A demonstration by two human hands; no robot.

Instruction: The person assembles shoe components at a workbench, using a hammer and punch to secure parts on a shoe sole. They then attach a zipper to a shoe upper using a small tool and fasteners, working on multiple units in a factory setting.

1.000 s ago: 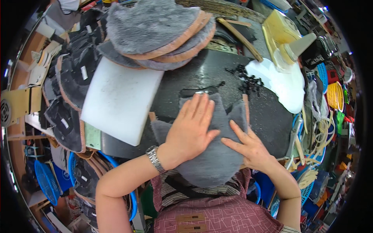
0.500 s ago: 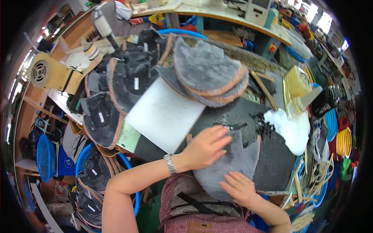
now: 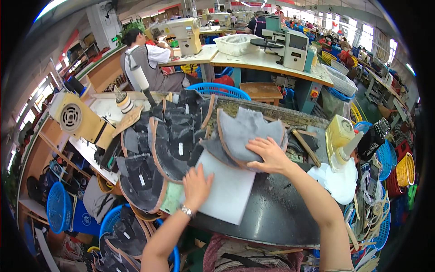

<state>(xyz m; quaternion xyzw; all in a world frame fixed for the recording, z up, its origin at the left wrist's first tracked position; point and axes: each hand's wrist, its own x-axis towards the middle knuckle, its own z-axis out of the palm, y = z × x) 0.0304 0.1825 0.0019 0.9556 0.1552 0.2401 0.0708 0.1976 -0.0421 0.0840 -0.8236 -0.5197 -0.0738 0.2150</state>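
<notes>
Landmark: white sheet (image 3: 229,190), lying flat on the dark worktop (image 3: 281,213).
Blue baskets (image 3: 59,206): far left of the white sheet and lower down, beside the bench.
Dark felt stack (image 3: 172,136): left of and above the white sheet, overlapping pieces with tan edges and small white tags; the lower pieces hang over the bench edge.
Left hand (image 3: 195,187): palm down, fingers spread, pressed flat on the left part of the white sheet; a watch at the wrist. Grips nothing.
Grey felt piece (image 3: 247,131): top of a small pile just above the white sheet's upper right corner, points outward.
Right hand (image 3: 268,156): open, fingers resting on the lower edge of the grey felt piece, above and right of the white sheet; whether the thumb pinches underneath cannot be told.
Yellow bottle (image 3: 340,136): well right of the white sheet, its nozzle tilted to the right.
White rag (image 3: 337,179): under the yellow bottle, right of the white sheet.
</notes>
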